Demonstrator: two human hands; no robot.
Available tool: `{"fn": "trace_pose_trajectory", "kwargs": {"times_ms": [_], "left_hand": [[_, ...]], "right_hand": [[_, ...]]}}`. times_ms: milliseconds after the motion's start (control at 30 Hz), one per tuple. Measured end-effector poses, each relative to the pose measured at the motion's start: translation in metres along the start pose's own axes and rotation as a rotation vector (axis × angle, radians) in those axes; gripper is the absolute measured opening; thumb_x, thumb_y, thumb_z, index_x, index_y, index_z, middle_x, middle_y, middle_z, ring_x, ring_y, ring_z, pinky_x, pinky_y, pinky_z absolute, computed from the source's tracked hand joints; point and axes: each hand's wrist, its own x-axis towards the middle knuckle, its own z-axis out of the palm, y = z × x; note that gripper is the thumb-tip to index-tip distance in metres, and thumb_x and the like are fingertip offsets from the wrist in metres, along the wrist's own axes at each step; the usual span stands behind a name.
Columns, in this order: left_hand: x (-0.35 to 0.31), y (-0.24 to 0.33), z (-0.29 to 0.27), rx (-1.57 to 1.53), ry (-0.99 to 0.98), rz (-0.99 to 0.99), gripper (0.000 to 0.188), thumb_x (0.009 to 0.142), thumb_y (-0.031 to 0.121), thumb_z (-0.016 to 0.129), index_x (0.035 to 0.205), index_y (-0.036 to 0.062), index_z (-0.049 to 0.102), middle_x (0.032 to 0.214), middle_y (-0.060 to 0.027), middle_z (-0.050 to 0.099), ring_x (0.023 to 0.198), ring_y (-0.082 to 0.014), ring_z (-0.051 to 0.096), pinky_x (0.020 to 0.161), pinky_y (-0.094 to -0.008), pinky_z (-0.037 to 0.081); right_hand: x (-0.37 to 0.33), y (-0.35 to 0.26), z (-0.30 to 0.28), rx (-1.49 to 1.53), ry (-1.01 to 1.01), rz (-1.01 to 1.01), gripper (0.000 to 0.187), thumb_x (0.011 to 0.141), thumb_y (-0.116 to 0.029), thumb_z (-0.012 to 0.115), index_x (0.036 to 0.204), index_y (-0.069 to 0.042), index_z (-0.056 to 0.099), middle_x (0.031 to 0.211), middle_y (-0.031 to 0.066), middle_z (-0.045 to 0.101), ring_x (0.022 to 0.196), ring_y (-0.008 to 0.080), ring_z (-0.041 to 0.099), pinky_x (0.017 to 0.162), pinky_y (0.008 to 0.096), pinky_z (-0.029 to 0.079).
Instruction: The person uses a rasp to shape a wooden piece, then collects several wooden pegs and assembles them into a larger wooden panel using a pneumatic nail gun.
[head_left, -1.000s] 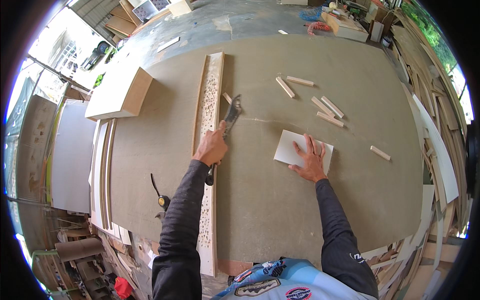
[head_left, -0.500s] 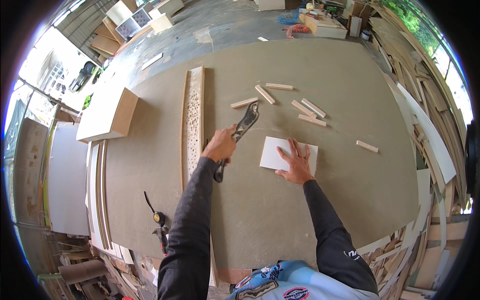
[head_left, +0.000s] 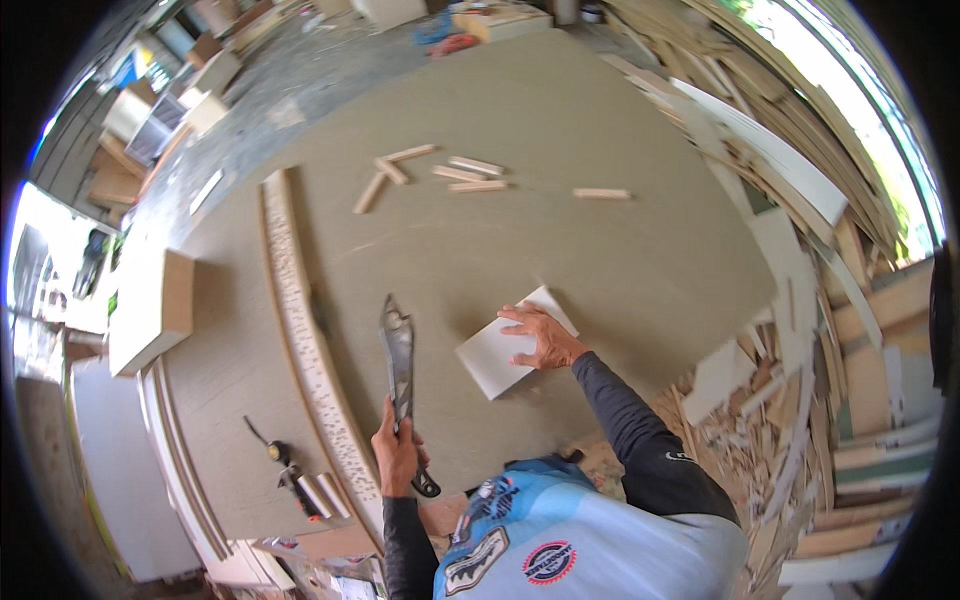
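1. White panel (head_left: 488, 360): smooth, flat, rectangular; on the matte brown tabletop (head_left: 620, 260).
2. Right hand (head_left: 545, 340): unclenched, fingers spread on the panel's face.
3. Dark metal tool (head_left: 400, 360): long, contoured, left of the panel; left hand (head_left: 396, 450) wrapped around its handle.
4. Short wooden sticks (head_left: 480, 186): square-edged, beyond the panel.
5. Speckled board (head_left: 302, 325): long, narrow, wood-edged, farther left of the panel.

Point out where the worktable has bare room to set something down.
Bare worktable lies between the wooden sticks and the white panel, and between the white box and the speckled board. It is crowded at the lower left, around the tape measure, and where the sticks cluster.
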Motion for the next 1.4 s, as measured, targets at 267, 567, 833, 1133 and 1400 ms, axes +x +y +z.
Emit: {"fn": "trace_pose_trajectory", "kwargs": {"times_ms": [267, 567, 833, 1133, 1400], "left_hand": [[-0.057, -0.061, 0.051, -0.068, 0.055, 0.088, 0.035, 0.102, 0.007, 0.051, 0.137, 0.0041, 0.054, 0.062, -0.0047, 0.058, 0.042, -0.0132, 0.056, 0.037, -0.0290, 0.043], [-0.058, -0.092, 0.083, -0.089, 0.086, 0.103, 0.014, 0.102, 0.014, 0.054, 0.107, 0.0010, 0.053, 0.066, -0.0089, 0.060, 0.043, -0.0180, 0.058, 0.038, -0.0315, 0.046], [-0.065, -0.083, 0.089, 0.314, 0.236, 0.156, 0.025, 0.090, 0.014, 0.066, 0.107, -0.0030, 0.060, 0.081, -0.0168, 0.069, 0.070, -0.0310, 0.070, 0.064, -0.0417, 0.056], [-0.062, -0.109, 0.094, 0.582, 0.351, 0.218, 0.060, 0.084, 0.025, 0.071, 0.134, -0.0013, 0.052, 0.114, -0.0227, 0.059, 0.108, -0.0423, 0.058, 0.091, -0.0471, 0.049], [-0.063, -0.125, 0.044, 0.291, 0.643, 0.432, 0.039, 0.084, 0.011, 0.068, 0.121, 0.0020, 0.061, 0.114, -0.0233, 0.061, 0.106, -0.0404, 0.060, 0.091, -0.0459, 0.050]], "right_hand": [[-0.215, 0.122, -0.111, -0.782, 1.238, 1.105, 0.056, 0.086, -0.028, 0.072, 0.130, 0.003, 0.056, 0.127, 0.0243, 0.060, 0.121, 0.0399, 0.053, 0.108, 0.0484, 0.039], [-0.321, 0.258, -0.158, 0.610, 1.415, 0.873, 0.073, 0.082, -0.013, 0.081, 0.139, 0.011, 0.044, 0.135, 0.0190, 0.058, 0.122, 0.0290, 0.056, 0.105, 0.0364, 0.042], [-0.318, 0.268, -0.169, 0.351, 1.530, 1.113, 0.058, 0.077, -0.015, 0.087, 0.122, 0.011, 0.061, 0.119, 0.0187, 0.067, 0.107, 0.0256, 0.064, 0.096, 0.0389, 0.049], [-0.231, 0.133, -0.118, -0.509, 1.053, 0.794, 0.054, 0.089, -0.033, 0.066, 0.131, -0.001, 0.057, 0.124, 0.0188, 0.065, 0.115, 0.0372, 0.059, 0.099, 0.0463, 0.047], [-0.149, -0.041, 0.037, -0.352, 0.137, 0.025, 0.072, 0.084, -0.045, 0.065, 0.138, 0.001, 0.052, 0.156, 0.0204, 0.037, 0.141, 0.0386, 0.036, 0.117, 0.0531, 0.022]]}}
